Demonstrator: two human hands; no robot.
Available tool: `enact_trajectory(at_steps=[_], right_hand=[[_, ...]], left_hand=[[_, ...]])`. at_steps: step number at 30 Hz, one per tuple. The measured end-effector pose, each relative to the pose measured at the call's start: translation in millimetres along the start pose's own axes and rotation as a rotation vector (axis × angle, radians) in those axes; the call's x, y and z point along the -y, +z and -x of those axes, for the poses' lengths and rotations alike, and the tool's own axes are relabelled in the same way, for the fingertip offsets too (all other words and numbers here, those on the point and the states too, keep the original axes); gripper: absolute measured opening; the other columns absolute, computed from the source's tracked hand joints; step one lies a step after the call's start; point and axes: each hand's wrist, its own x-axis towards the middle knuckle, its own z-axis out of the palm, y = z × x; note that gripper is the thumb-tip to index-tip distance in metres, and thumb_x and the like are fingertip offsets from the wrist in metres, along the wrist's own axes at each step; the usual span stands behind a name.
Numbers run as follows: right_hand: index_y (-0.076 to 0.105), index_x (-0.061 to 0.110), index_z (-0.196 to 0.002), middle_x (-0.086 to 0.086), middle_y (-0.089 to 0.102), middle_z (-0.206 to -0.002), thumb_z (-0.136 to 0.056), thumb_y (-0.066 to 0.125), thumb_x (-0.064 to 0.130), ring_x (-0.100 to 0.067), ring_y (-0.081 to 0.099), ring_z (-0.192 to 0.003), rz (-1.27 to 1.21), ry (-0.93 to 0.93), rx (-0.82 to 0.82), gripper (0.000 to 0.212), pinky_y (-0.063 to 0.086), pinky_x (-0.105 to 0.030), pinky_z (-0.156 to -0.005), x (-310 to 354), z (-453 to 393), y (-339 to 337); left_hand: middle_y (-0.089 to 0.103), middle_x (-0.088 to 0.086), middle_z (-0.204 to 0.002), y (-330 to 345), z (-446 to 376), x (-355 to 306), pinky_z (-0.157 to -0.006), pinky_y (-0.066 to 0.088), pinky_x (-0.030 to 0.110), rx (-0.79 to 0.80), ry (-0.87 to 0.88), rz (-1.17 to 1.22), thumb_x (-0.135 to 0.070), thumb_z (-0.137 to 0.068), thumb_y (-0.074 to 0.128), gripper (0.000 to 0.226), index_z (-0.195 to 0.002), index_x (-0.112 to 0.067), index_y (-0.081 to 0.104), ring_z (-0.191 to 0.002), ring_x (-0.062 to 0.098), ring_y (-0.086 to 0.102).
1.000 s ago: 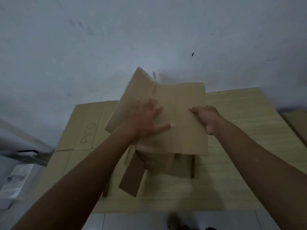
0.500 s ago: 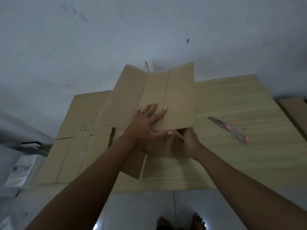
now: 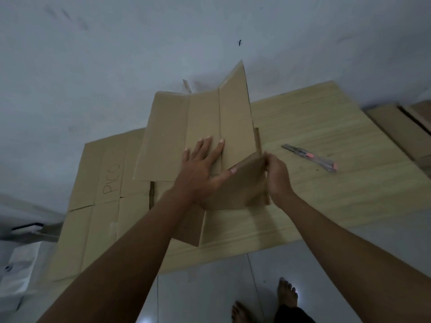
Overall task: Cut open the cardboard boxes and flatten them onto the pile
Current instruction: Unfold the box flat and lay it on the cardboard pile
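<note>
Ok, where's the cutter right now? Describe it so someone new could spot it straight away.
Find the pale wood-grain board lying on the floor against the wall. The box cutter lies flat on it, apart from the right hand and to its right, with the opened cardboard box further left. It is the only slim grey thing there, with pink marks along its body.

Lying on tiled floor [image 3: 210,287]: wooden board [image 3: 326,141]; standing behind, pale wall [image 3: 140,43]; sitting far left, white bag [image 3: 18,271].
</note>
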Motion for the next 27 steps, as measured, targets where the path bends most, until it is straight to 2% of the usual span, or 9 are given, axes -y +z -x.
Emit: enact_trajectory(at_steps=[2, 5, 10, 14, 17, 20, 23, 25, 27], right_hand=[[0.071, 0.018, -0.078, -0.004, 0.071, -0.085, -0.097, 0.046, 0.044, -0.017, 0.064, -0.083, 0.030, -0.009, -0.040, 0.041, 0.048, -0.030, -0.073, -9.8, 17.5, -16.8], [0.060, 0.014, -0.063, -0.001, 0.062, -0.063, -0.106, 0.038, 0.035, -0.015, 0.056, -0.061, 0.033, 0.002, 0.034, 0.052, 0.041, -0.032, -0.064, -19.0, 47.8, -30.7], [0.074, 0.018, -0.110, -0.009, 0.070, -0.079, -0.103, 0.024, 0.061, -0.017, 0.059, -0.060, -0.084, 0.127, 0.243, 0.065, 0.045, -0.025, -0.053, 3.5, 71.5, -30.1], [0.071, 0.026, -0.106, -0.001, 0.076, -0.102, -0.099, 0.054, 0.050, -0.018, 0.074, -0.082, -0.306, -0.018, 0.114, 0.030, 0.059, -0.032, -0.064, 48.1, 59.7, -19.6], [0.070, 0.021, -0.089, 0.001, 0.071, -0.087, -0.092, 0.069, 0.025, -0.014, 0.067, -0.071, -0.018, -0.058, -0.018, 0.005, 0.061, -0.041, -0.062, 57.1, 41.8, -14.5], [0.064, 0.017, -0.077, -0.005, 0.064, -0.076, -0.089, 0.066, 0.020, -0.021, 0.060, -0.069, 0.201, 0.103, 0.032, 0.013, 0.059, -0.051, -0.065, 44.9, 45.0, -15.5], [0.064, 0.017, -0.088, -0.008, 0.065, -0.087, -0.091, 0.063, 0.031, -0.023, 0.059, -0.073, 0.298, 0.302, 0.144, 0.014, 0.047, -0.030, -0.058, 33.0, 60.8, -19.4], [0.065, 0.016, -0.095, -0.007, 0.068, -0.089, -0.089, 0.063, 0.033, -0.023, 0.061, -0.075, 0.299, 0.373, 0.202, 0.018, 0.045, -0.027, -0.061, 32.5, 67.0, -21.6], [0.066, 0.013, -0.101, -0.007, 0.070, -0.094, -0.087, 0.066, 0.033, -0.024, 0.065, -0.080, 0.298, 0.369, 0.193, 0.024, 0.051, -0.029, -0.066, 40.2, 65.2, -22.3]], left_hand=[[0.000, -0.002, -0.171, 0.0, -6.1, -4.7, -0.125, -0.005, 0.050, 0.018, -0.012, -0.007, -0.090, -0.077, 0.027, 0.097, -0.160, -0.044, 0.009, -0.157, 0.016, -0.006], [-0.006, -0.002, -0.171, -0.9, -15.7, -12.1, -0.125, -0.007, 0.051, 0.077, -0.008, -0.048, -0.096, -0.069, 0.020, 0.105, -0.160, -0.046, 0.004, -0.156, 0.017, -0.011], [-0.011, -0.005, -0.170, -5.8, -19.6, -8.7, -0.125, -0.005, 0.051, 0.133, -0.002, -0.078, -0.100, -0.064, 0.016, 0.109, -0.159, -0.048, 0.002, -0.156, 0.017, -0.012], [0.014, -0.004, -0.169, -7.4, -10.0, -4.5, -0.122, 0.015, 0.048, 0.023, 0.046, -0.164, -0.096, -0.068, 0.015, 0.098, -0.155, -0.053, 0.021, -0.154, 0.019, 0.011], [0.051, -0.004, -0.142, -9.6, -7.0, -0.3, -0.105, 0.039, 0.045, -0.175, 0.076, -0.121, -0.085, -0.081, 0.024, 0.076, -0.140, -0.048, 0.055, -0.130, 0.025, 0.045], [0.064, 0.000, -0.110, -18.9, -13.2, 13.5, -0.089, 0.051, 0.048, -0.343, 0.095, -0.006, -0.069, -0.090, 0.036, 0.062, -0.123, -0.031, 0.072, -0.103, 0.030, 0.060], [0.055, 0.004, -0.132, -24.2, -16.3, 27.0, -0.105, 0.039, 0.049, -0.232, -0.025, -0.116, -0.074, -0.088, 0.037, 0.067, -0.136, -0.034, 0.061, -0.126, 0.030, 0.050], [0.038, 0.005, -0.154, -24.7, -11.3, 29.3, -0.118, 0.023, 0.056, -0.103, -0.115, -0.133, -0.083, -0.085, 0.030, 0.077, -0.148, -0.042, 0.043, -0.145, 0.028, 0.030], [0.034, 0.002, -0.157, -26.6, -7.0, 28.2, -0.119, 0.017, 0.061, -0.056, -0.155, -0.107, -0.090, -0.079, 0.029, 0.083, -0.149, -0.045, 0.038, -0.147, 0.027, 0.028]])
